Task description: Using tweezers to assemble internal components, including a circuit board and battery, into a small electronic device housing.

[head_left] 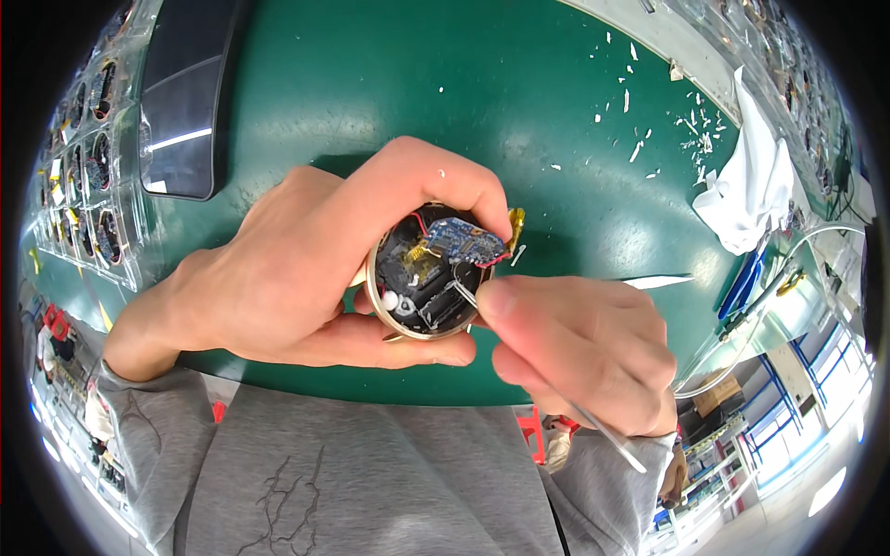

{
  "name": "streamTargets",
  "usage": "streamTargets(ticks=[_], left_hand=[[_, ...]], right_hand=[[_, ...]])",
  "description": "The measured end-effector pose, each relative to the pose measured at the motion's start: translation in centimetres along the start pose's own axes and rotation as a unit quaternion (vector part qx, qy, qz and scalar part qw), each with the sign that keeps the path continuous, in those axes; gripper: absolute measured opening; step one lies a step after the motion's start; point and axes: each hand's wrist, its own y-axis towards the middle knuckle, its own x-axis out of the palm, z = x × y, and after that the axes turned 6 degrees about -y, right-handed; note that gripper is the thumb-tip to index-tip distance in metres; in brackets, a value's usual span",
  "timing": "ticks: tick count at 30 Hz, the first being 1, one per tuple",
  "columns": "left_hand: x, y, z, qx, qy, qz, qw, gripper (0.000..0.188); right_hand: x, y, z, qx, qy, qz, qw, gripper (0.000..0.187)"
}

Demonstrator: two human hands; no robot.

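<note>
My left hand is wrapped round a round black casing with a gold-coloured rim and tilts its hollow inside up. A small blue circuit board lies loose at the casing's upper right, with a red wire and yellow tape by my left fingertip. White bits show low inside the casing. In my right hand is a slim metal tool, pinched between thumb and fingers. Its tip reaches into the casing below the board; its other end sticks out below my hand. The tool's exact kind is unclear.
A dark phone-like slab lies at the left on the green mat. Clear trays of small parts stand far left. White scraps, a crumpled white cloth, a pointed white piece and blue-handled tools lie right.
</note>
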Motion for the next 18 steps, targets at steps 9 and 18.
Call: streamTargets(ticks=[9, 18], left_hand=[[-0.4, 0.1, 0.1, -0.014, -0.040, -0.044, 0.998, 0.069], [-0.9, 0.1, 0.3, -0.013, -0.031, -0.055, 0.998, 0.071]], right_hand=[[-0.5, 0.4, 0.1, -0.010, 0.031, -0.026, 0.999, 0.034], [-1.8, 0.2, -0.1, 0.059, 0.092, -0.049, 0.993, 0.038]])
